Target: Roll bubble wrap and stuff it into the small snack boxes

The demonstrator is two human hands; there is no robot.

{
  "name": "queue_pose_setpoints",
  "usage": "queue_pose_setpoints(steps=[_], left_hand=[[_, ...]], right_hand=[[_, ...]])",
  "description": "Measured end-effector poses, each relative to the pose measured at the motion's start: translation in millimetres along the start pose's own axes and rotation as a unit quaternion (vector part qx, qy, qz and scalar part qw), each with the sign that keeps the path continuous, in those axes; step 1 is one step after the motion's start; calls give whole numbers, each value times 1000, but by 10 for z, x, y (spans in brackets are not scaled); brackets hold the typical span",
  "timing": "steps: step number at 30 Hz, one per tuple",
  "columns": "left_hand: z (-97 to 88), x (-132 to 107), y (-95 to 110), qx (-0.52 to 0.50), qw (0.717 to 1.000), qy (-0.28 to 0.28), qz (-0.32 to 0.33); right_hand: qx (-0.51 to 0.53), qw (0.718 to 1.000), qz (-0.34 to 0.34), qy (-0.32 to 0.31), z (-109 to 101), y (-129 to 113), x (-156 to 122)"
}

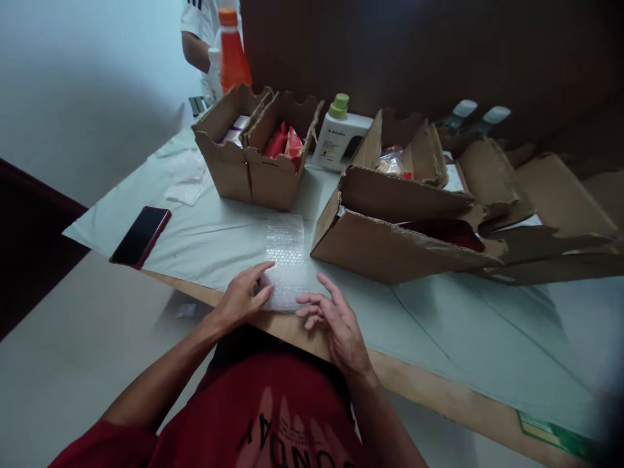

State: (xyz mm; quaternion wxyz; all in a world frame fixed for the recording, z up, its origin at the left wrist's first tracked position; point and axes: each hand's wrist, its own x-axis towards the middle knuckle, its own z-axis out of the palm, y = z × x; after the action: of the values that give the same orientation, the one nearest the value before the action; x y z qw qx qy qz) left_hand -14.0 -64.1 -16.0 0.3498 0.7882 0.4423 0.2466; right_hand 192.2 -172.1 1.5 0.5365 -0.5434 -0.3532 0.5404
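A clear sheet of bubble wrap lies on the cloth-covered table close to the front edge, its near part looking folded over. My left hand rests at its left side, fingers apart, with thumb and fingertips on or just over the plastic. To the right of the sheet, my right hand is half turned up with its fingers spread and loosely curled. Nothing is in its grasp. Its fingertips come near the sheet's right edge; whether they touch it I cannot tell.
Cut-down cardboard boxes with goods inside stand right and behind. A white bottle with green cap and an orange bottle are at the back. Left lie a phone and more bubble wrap. Another person stands beyond.
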Motion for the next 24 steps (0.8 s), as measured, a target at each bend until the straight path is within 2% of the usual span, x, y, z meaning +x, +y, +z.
queue_pose_setpoints(steps=[2,3,5,7,9,10,12,14,17,20,22,24], left_hand=[[80,171,-106,42,999,-11,-26],[103,221,-161,60,998,-13,-30],[134,261,-249,91,996,-6,-21],[159,262,-288,115,993,9,2],[165,250,-275,132,991,21,25],[154,237,-252,136,990,30,37],[101,175,-183,127,988,58,66],[25,58,-104,101,986,75,112],[-46,-149,-20,61,983,26,170],[-3,-222,-18,60,987,-18,145],[68,-171,-51,78,991,-9,112],[136,-86,-86,108,990,6,93]], right_hand=[[-159,983,-87,28,-61,27,12],[-250,958,-140,29,-89,49,9],[-415,879,-234,3,-118,103,20],[-533,796,-283,-36,-108,163,76],[-600,737,-305,-59,-76,214,161],[-615,721,-313,-65,-60,231,203],[-616,715,-322,-72,-34,238,261],[-590,740,-313,-77,-16,207,275],[-538,796,-258,-98,11,128,255],[-498,835,-210,-105,31,70,238],[-497,835,-233,-52,25,56,220],[-519,805,-286,9,7,60,189]])
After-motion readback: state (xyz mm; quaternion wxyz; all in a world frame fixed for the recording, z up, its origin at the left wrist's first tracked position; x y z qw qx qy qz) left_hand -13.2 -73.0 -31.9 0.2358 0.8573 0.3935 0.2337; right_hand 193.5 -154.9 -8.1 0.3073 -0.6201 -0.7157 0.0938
